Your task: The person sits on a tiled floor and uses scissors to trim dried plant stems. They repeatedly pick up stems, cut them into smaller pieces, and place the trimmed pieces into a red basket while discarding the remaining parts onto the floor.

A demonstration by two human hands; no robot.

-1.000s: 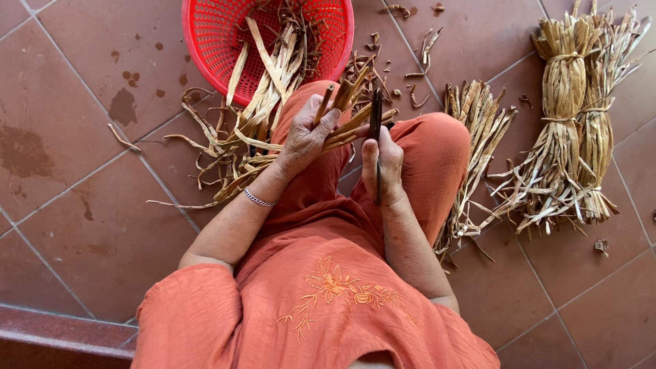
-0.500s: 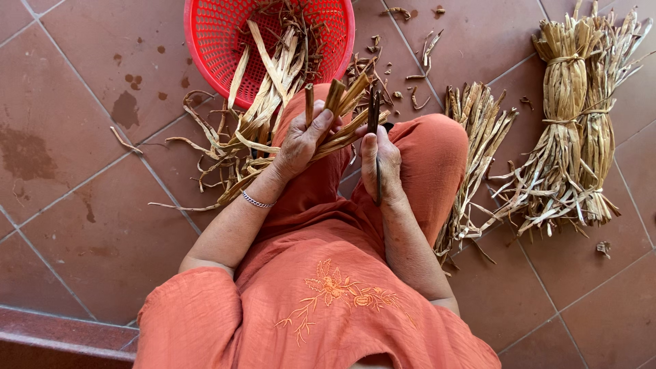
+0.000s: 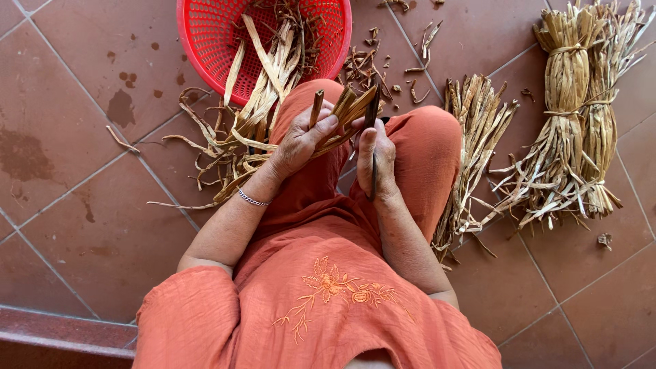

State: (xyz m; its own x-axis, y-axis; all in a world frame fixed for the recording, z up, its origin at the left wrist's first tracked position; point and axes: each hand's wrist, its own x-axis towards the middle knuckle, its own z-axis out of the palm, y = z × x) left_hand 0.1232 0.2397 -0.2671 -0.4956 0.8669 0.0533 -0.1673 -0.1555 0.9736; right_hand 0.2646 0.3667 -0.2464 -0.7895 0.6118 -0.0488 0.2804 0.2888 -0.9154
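The left hand (image 3: 301,140) is closed around a fan of dried, tan leaf strips (image 3: 345,113), thumb pressed across them, with one short brown stalk sticking up above the fingers. The right hand (image 3: 377,157) is wrapped around a thin dark tool (image 3: 372,147) held upright against the strips; whether it is a blade cannot be made out. Both hands sit over the person's knees, which are covered by orange trousers, and a silver bracelet (image 3: 254,199) circles the left wrist.

Just beyond the hands, a red plastic basket (image 3: 205,41) holds long pale strips that spill over its rim onto a loose tangle of curled strips (image 3: 205,157) on the floor. Dark scraps (image 3: 383,65) lie scattered beside the basket. To the right of the knee lies a loose sheaf of strips (image 3: 475,143), and farther right two tied bundles (image 3: 574,116) lie side by side.

The floor (image 3: 82,123) is terracotta tile with pale grout lines and darker stains. A raised dark red ledge (image 3: 61,338) runs along the lower left corner.

The basket's far edge and the bundle tops are cut off by the frame, and the lower ends of the held strips are hidden behind the left hand.
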